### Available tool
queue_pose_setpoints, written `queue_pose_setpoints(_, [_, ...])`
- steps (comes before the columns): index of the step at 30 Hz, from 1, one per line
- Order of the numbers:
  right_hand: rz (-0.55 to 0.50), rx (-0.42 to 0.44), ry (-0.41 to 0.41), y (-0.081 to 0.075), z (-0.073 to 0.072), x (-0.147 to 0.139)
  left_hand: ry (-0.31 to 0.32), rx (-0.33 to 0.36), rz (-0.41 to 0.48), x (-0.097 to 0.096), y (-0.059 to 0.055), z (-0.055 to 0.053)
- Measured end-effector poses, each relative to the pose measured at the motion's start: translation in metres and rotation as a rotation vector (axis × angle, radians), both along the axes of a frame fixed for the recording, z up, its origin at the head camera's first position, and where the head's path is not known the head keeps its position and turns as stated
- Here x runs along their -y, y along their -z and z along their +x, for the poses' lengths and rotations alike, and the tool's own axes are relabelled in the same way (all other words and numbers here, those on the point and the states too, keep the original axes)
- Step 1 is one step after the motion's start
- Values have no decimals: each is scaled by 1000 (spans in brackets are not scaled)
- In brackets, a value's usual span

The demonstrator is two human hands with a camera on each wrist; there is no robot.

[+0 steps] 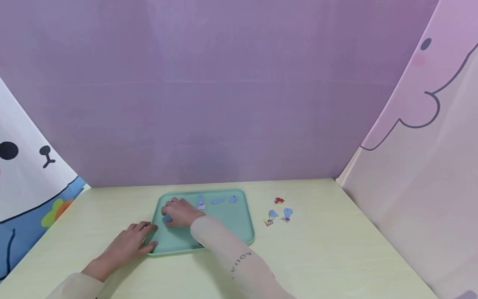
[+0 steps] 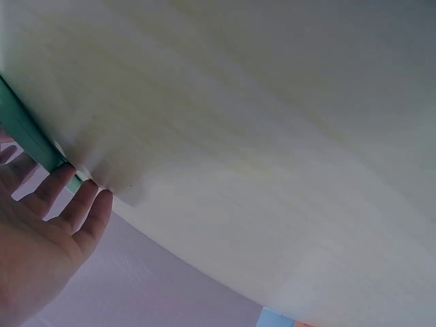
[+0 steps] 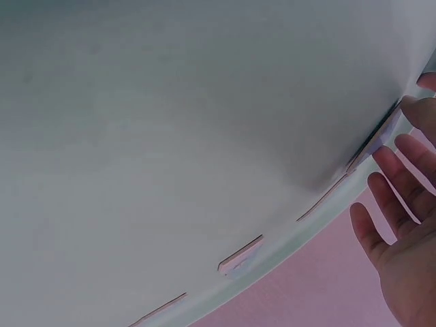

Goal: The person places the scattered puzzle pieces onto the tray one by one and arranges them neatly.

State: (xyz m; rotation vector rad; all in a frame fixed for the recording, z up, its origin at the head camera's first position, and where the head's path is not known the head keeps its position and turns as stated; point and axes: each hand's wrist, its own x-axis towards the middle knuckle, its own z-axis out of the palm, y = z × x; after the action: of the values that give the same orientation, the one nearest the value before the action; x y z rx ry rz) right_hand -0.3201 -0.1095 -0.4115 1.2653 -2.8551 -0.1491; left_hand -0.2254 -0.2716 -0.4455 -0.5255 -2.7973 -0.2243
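Note:
My right hand (image 1: 181,212) is over the left part of a mint-green tray (image 1: 220,228), holding a blue puzzle piece (image 1: 167,217) between thumb and fingers. In the right wrist view, that puzzle piece (image 3: 375,139) stands tilted at the fingertips, close over the tray. Three more flat pieces, a tall blue-and-pink piece (image 1: 201,202), a long blue piece (image 1: 218,201) and a small blue piece (image 1: 233,199), lie along the tray's far side. My left hand (image 1: 125,247) rests its loosely extended fingers against the tray's left edge; the left wrist view shows its fingertips (image 2: 65,167) at the rim.
Right of the tray, several loose pieces lie on the pale wooden table (image 1: 328,249): a red piece (image 1: 279,200), a blue piece (image 1: 287,213) and a small cluster with yellow (image 1: 269,221). A purple backdrop (image 1: 224,104) rises behind; printed curtains (image 1: 429,166) flank the sides.

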Motion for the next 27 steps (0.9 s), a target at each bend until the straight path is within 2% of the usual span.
queue_pose_setpoints(8, [20,-5,0,2,0,2,3,9,2,-1,-2,0])
queue_pose_setpoints(18, [25,-4,2,3,-3,1,9,-6,1,0,0,-1])
queue_pose_setpoints(27, [10,-3,-32,3,-10,-8,8,-2,4,2,1,-1])
